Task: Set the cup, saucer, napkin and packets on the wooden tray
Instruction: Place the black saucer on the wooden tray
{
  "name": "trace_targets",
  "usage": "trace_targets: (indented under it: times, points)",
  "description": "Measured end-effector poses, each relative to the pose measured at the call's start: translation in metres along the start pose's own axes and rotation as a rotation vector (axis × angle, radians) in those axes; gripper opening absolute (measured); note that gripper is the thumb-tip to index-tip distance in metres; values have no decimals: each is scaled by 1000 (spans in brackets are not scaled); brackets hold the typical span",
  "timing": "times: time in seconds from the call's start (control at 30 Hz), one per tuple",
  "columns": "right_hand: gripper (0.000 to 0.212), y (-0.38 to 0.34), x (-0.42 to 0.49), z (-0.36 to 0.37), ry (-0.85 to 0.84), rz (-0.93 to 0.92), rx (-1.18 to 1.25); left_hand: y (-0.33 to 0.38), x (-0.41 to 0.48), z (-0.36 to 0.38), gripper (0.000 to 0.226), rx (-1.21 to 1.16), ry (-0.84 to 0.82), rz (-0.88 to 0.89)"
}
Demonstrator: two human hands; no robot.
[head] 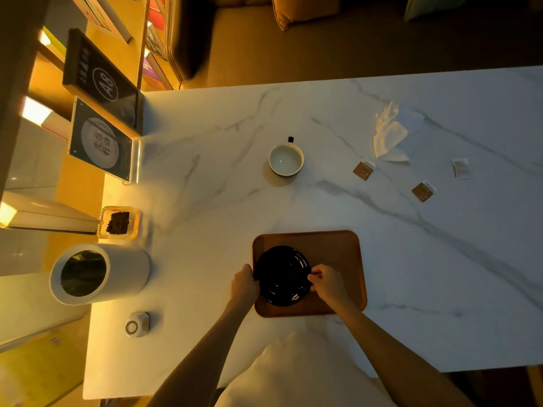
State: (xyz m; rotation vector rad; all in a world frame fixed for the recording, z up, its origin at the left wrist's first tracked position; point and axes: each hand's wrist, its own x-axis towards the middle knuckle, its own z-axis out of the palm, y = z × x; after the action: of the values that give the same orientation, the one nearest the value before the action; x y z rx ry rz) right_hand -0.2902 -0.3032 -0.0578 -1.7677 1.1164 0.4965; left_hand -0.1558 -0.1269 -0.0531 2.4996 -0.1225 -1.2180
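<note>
A black saucer (pixel 281 276) lies on the left half of the wooden tray (pixel 338 254) near the table's front edge. My left hand (pixel 244 284) grips the saucer's left rim and my right hand (pixel 326 282) pinches its right rim. A white cup (pixel 286 159) with a dark handle stands empty at the table's middle. Farther right lie a crumpled white napkin (pixel 389 136), two brown packets (pixel 363 170) (pixel 422 191) and a white packet (pixel 460 168).
On the marble table (pixel 205 186), along the left edge, stand a white cylindrical bin (pixel 97 273), a glass dish with dark contents (pixel 117 222), a small round device (pixel 135 324) and upright sign stands (pixel 101 139). A cushion (pixel 293 374) sits at my lap.
</note>
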Motion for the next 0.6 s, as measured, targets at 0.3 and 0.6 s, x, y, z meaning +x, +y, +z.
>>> trace_targets:
  times: [0.3, 0.6]
  points:
    - [32, -1, -6, 4, 55, -108, -204, -2, 6, -3, 10, 142, 0, 67]
    - [35, 1, -9, 8, 150, -158, -395, -4, 1, -1, 11, 150, 14, 95]
